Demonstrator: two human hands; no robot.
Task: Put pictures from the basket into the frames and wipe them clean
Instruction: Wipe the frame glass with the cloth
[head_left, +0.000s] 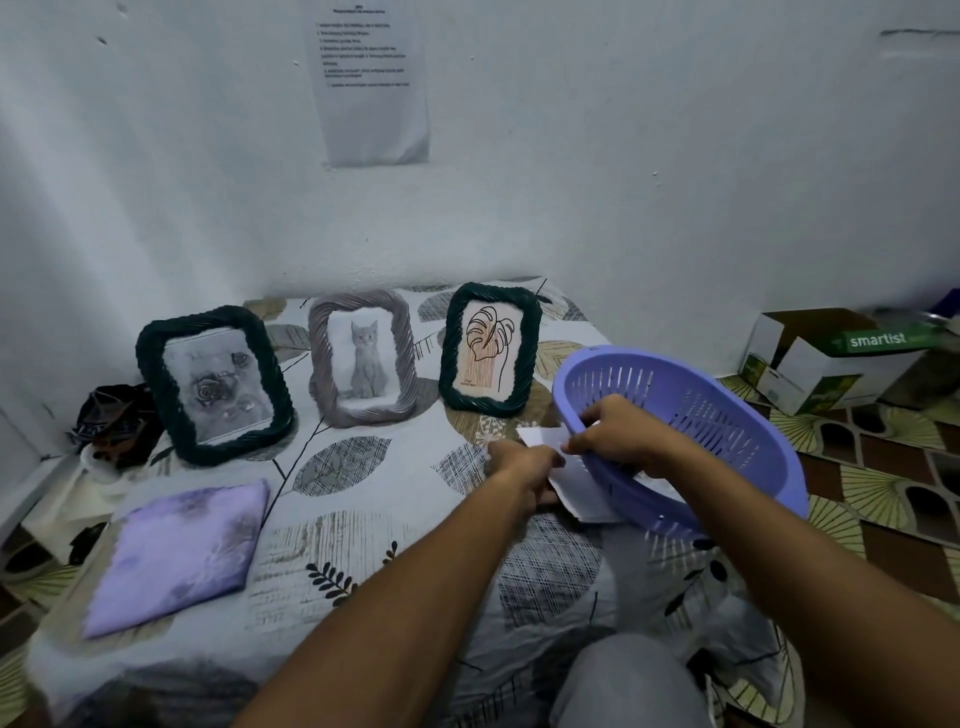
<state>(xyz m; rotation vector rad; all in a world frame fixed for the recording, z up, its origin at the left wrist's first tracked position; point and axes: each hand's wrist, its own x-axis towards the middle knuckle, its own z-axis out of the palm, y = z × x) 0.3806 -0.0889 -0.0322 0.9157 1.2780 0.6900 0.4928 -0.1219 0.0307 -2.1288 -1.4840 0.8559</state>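
The basket (680, 410) is lilac-purple plastic with slotted walls; the paper (540, 439) at its near-left rim is plain white. Left of the basket stands a dark green twisted-rope frame (488, 348) with a black-line leaf on beige; further left a grey-mauve rope frame (362, 358) holds a grey kitten on white, and furthest left a dark green rope frame (213, 384) holds a grey rose picture. Well to the basket's near left lies a folded lilac cloth (179, 556) with faint darker mottling. The bedsheet (363, 519) is white with grey hatched leaves and tan patches. Behind the basket to the right, a white and green box (831, 358)
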